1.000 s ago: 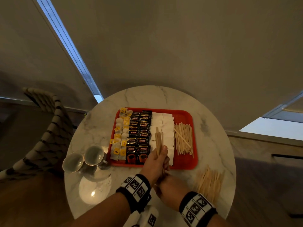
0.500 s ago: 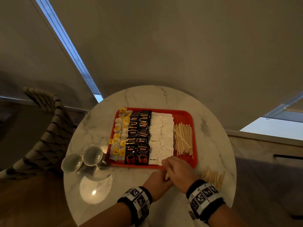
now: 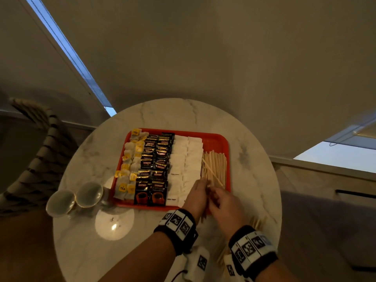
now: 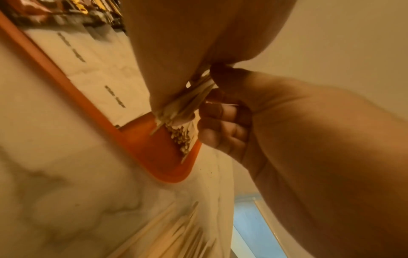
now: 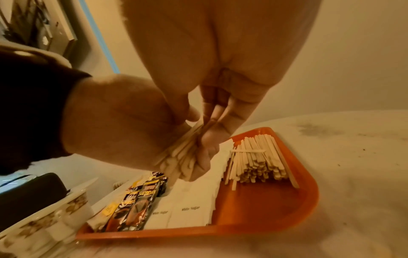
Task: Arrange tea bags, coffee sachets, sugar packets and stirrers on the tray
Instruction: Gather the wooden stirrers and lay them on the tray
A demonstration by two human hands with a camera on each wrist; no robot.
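Both hands, the left hand (image 3: 196, 197) and right hand (image 3: 224, 202), now clasp a stirrer bundle (image 5: 183, 155) carried over the tray (image 3: 227, 147), ready for laying down.

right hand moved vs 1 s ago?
Yes. The right hand came out from below the left hand and moved up toward the red tray, now at its near edge beside the stirrer pile.

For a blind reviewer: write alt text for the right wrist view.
Both hands, the left hand and right hand, grip a bundle of wooden stirrers above an orange tray holding a stirrer pile, white sugar packets and coffee sachets.
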